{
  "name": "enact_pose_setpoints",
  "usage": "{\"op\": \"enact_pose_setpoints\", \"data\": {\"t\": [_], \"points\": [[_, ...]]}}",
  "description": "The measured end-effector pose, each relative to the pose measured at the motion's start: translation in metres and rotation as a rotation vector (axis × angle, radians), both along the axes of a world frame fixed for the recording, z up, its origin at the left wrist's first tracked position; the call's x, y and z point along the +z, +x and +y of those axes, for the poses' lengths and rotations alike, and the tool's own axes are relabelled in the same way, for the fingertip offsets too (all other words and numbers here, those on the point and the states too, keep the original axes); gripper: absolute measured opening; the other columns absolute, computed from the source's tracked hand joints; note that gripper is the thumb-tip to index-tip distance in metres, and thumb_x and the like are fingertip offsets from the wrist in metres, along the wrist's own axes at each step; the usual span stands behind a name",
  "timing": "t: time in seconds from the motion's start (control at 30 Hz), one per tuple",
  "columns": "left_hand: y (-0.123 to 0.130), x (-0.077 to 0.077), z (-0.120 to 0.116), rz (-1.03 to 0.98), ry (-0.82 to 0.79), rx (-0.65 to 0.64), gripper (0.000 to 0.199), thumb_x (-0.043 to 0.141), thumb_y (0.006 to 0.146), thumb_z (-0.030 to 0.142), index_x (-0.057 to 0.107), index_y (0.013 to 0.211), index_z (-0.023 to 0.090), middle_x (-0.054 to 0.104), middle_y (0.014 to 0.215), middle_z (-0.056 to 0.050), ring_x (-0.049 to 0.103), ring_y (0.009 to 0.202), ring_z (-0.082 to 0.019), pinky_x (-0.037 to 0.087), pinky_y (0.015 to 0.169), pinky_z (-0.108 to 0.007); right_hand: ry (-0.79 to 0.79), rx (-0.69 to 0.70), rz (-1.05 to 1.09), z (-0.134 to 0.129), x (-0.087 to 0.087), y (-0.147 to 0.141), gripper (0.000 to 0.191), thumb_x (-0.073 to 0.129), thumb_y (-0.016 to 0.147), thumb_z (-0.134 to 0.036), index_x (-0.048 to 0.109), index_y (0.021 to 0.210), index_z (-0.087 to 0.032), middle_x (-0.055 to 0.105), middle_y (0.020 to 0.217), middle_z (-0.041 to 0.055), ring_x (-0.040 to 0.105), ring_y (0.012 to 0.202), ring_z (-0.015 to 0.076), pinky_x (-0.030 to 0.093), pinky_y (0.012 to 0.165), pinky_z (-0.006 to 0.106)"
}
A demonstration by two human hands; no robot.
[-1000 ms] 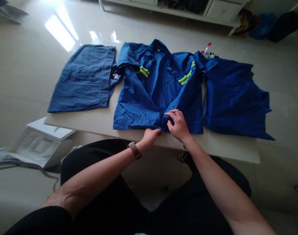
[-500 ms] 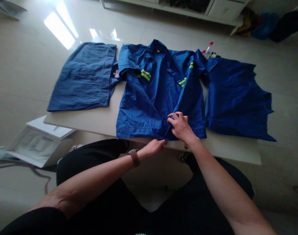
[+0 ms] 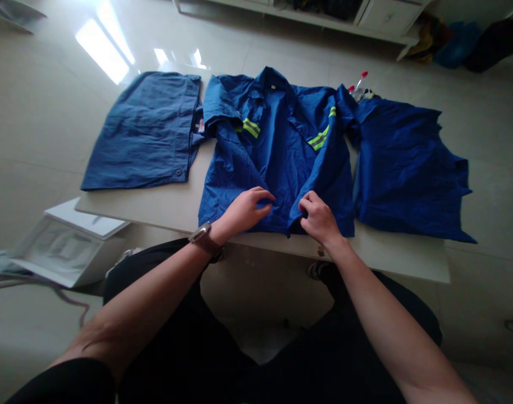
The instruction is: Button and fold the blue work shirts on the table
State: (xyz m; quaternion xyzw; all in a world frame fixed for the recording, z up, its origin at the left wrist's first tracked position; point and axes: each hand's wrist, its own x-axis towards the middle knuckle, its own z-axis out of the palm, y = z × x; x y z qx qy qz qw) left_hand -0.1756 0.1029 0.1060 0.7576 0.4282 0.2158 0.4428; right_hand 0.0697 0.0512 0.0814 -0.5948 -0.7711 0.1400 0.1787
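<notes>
A blue short-sleeved work shirt (image 3: 277, 146) with yellow-green reflective stripes lies unbuttoned on a pale table (image 3: 134, 210). My left hand (image 3: 244, 212) rests with curved fingers on the shirt's lower front, near the opening. My right hand (image 3: 319, 219) pinches the other front panel close to the hem. Between the hands, the front edges overlap loosely. To the left lies a flat, folded blue garment (image 3: 141, 132), and a crumpled bright blue garment (image 3: 408, 168) spreads out on the right.
A white open box (image 3: 67, 249) sits on the floor left of the table. A small red-tipped object (image 3: 360, 84) shows behind the shirt's far shoulder. A white cabinet (image 3: 383, 17) and a heap of cloth items (image 3: 462, 45) stand at the back, beyond a glossy tiled floor.
My left hand has left the hem and moved up onto the shirt front. My right hand has shifted slightly right and down along the front panel.
</notes>
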Motion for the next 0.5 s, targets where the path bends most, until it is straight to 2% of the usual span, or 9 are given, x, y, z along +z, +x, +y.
{"op": "enact_pose_setpoints", "data": {"t": [0.1,0.2,0.27,0.4,0.5], "points": [[-0.001,-0.018,-0.005,0.256,0.119,-0.157,0.041,0.057,0.094,0.022,0.073,0.131,0.026,0.065,0.141,-0.007,0.069,0.115,-0.022,0.052,0.105,-0.033,-0.012,0.003,0.075,0.001,-0.002,0.002,0.021,0.053,0.077,-0.003,0.06,0.084,-0.022,0.058,0.097,0.0072,0.058,0.084,0.0209,0.048,0.077,0.034],[0.001,-0.028,-0.014,0.415,0.121,-0.22,0.053,0.052,0.096,0.02,0.063,0.147,0.031,0.05,0.159,-0.006,0.072,0.109,-0.02,0.054,0.1,-0.031,-0.023,0.008,0.122,0.002,-0.004,0.002,0.023,0.052,0.083,-0.005,0.065,0.094,-0.022,0.062,0.101,0.0075,0.061,0.085,0.0213,0.051,0.081,0.035],[0.003,-0.03,-0.019,0.489,0.12,-0.226,0.056,0.05,0.096,0.019,0.06,0.149,0.032,0.042,0.166,-0.006,0.074,0.101,-0.019,0.055,0.093,-0.03,-0.029,0.015,0.127,0.002,-0.005,0.002,0.024,0.052,0.085,-0.006,0.066,0.097,-0.022,0.063,0.101,0.0075,0.063,0.089,0.0225,0.052,0.084,0.036],[0.007,-0.025,-0.019,0.552,0.181,-0.219,0.045,0.05,0.095,0.018,0.067,0.136,0.025,0.041,0.166,-0.008,0.073,0.093,-0.018,0.055,0.083,-0.029,-0.027,0.001,0.134,0.002,-0.005,0.002,0.022,0.054,0.086,-0.008,0.067,0.097,-0.022,0.064,0.1,0.0075,0.064,0.09,0.0233,0.053,0.085,0.037],[0.009,-0.02,-0.015,0.561,0.218,-0.198,0.031,0.051,0.096,0.02,0.071,0.119,0.02,0.054,0.153,-0.01,0.073,0.094,-0.019,0.053,0.081,-0.029,-0.02,-0.015,0.143,0.002,-0.004,0.002,0.021,0.055,0.087,-0.009,0.067,0.098,-0.022,0.064,0.101,0.0079,0.065,0.091,0.0235,0.053,0.087,0.037]]}}
